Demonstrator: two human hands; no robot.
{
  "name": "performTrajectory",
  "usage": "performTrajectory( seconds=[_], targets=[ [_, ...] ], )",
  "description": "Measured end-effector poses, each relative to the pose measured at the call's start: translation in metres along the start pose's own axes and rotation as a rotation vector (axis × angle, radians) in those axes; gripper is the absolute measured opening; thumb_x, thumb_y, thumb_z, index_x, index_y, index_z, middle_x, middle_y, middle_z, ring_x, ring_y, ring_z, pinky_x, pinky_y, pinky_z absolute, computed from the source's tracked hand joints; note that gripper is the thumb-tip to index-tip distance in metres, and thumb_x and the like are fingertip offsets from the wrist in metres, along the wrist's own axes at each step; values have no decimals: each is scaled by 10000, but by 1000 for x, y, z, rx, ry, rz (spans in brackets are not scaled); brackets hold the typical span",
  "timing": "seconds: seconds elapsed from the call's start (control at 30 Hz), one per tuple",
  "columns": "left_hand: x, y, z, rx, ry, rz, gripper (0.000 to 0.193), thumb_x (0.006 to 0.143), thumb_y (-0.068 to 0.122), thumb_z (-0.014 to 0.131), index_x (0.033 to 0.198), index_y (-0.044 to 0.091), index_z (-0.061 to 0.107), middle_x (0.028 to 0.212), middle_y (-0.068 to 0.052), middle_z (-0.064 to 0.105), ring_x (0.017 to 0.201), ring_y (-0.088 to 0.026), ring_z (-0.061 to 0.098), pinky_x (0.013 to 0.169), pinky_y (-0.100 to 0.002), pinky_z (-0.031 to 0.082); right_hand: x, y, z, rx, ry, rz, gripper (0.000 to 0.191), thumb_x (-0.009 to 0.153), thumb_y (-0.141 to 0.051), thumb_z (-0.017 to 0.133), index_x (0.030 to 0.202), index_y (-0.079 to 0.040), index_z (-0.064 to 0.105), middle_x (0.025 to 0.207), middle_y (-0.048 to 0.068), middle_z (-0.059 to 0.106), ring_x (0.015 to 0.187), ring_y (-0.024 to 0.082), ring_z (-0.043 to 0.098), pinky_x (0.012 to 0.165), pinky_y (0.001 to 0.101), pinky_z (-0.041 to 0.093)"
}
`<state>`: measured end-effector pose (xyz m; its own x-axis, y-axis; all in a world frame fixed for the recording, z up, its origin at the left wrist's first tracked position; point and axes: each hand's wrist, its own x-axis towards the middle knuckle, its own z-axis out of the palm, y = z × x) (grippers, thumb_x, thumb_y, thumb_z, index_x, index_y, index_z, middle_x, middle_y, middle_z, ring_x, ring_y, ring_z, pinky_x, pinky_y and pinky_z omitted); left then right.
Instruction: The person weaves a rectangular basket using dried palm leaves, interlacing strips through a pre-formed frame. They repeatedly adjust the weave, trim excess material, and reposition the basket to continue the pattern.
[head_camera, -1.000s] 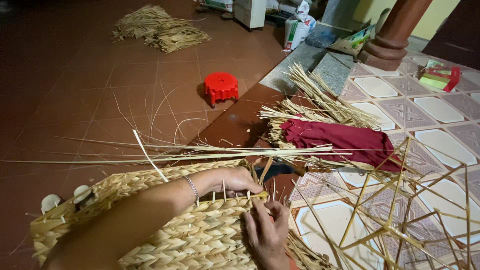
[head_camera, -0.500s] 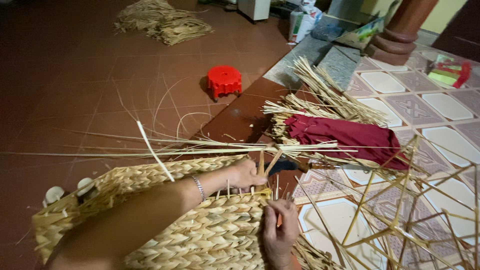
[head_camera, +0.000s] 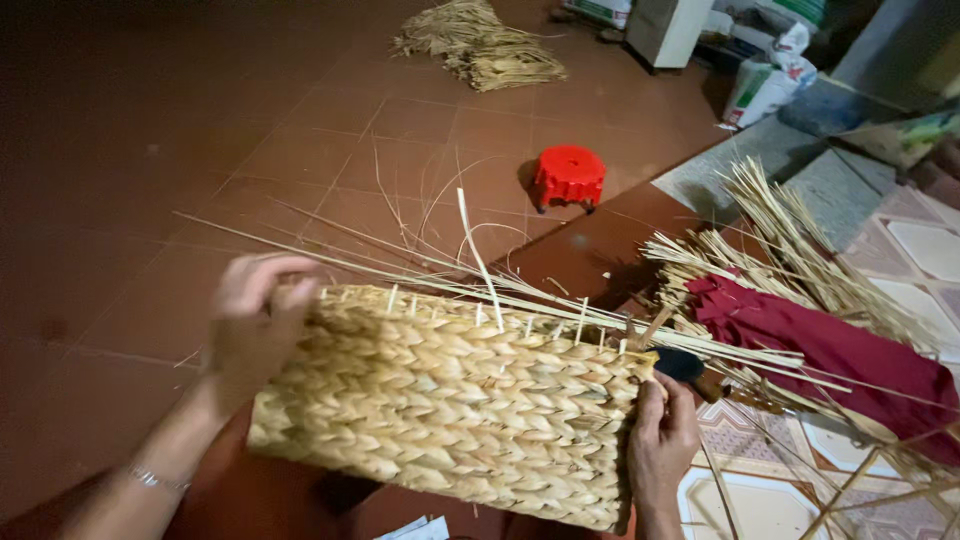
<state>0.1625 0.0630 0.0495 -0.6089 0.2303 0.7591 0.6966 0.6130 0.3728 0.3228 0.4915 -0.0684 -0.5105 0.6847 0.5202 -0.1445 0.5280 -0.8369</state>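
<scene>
The woven straw basket (head_camera: 450, 405) lies on its side at the near edge of the brown tiled floor (head_camera: 200, 150), held up between both hands. The right hand (head_camera: 662, 440) has its fingers closed around the basket's right end; the left hand (head_camera: 255, 320) curls over the upper left corner, blurred, fingers bent onto the rim. The basket looks light and fairly stiff in its plaited wall, yet springy — the ends and rim seem the firmest places to grip, since the loose straw stakes (head_camera: 480, 300) sticking up from the rim look thin and brittle.

Just beyond, at the right, a dark red cloth (head_camera: 820, 340) lies over bundled straw (head_camera: 780, 230). Farther out stands a small red plastic stool (head_camera: 568, 176). Along the far edge lie a straw heap (head_camera: 490, 45) and — towards the far right corner — a white sack (head_camera: 765, 85) and a pale box-shaped thing (head_camera: 665, 28).
</scene>
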Motion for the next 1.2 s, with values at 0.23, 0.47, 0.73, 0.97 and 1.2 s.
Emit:
performTrajectory(
  seconds=[0.23, 0.47, 0.73, 0.97, 1.2],
  targets=[
    [-71, -85, -2, -435, -444, -951, 635, 967, 538, 488, 1476, 159, 453, 1374, -108, 534, 1191, -257, 555, 982, -514, 447, 7, 0, 18, -24, -104, 111, 473, 1142, -426, 495, 1152, 16, 665, 897, 70, 596, 791, 107, 509, 695, 250, 440],
    [-77, -106, 28, -108, -222, -822, 677, 1021, 632, 404, 1449, 116, 495, 1364, -213, 602, 1204, -409, 608, 1007, -537, 454, -10, -24, 20, 64, -88, 352, 383, 1035, -420, 571, 961, -57, 667, 667, -20, 539, 524, 82, 433, 458, 277, 329],
    [-75, -113, 35, -103, -154, -814, 593, 940, 581, 481, 1314, 142, 623, 1222, -203, 681, 1091, -419, 656, 939, -512, 497, -33, -38, 20, 42, -14, 232, 344, 1052, -266, 601, 876, 10, 709, 664, 10, 608, 551, 73, 495, 484, 270, 384],
    [-54, -121, 40, -119, -139, -772, 567, 955, 502, 550, 1349, 98, 604, 1184, -220, 701, 1099, -396, 671, 958, -493, 516, -45, -33, 30, 7, 35, 71, 324, 1073, -223, 627, 907, 51, 678, 759, 12, 643, 686, 64, 528, 601, 246, 433],
    [-1, -72, 62, 74, 122, -14, 325, 879, 139, 720, 1192, 54, 714, 1300, -142, 668, 1271, -287, 578, 1175, -487, 411, -38, -27, 35, 77, 23, 139, 270, 1067, -207, 622, 1010, 41, 715, 797, 12, 649, 697, 53, 529, 601, 228, 430]
  ],
)
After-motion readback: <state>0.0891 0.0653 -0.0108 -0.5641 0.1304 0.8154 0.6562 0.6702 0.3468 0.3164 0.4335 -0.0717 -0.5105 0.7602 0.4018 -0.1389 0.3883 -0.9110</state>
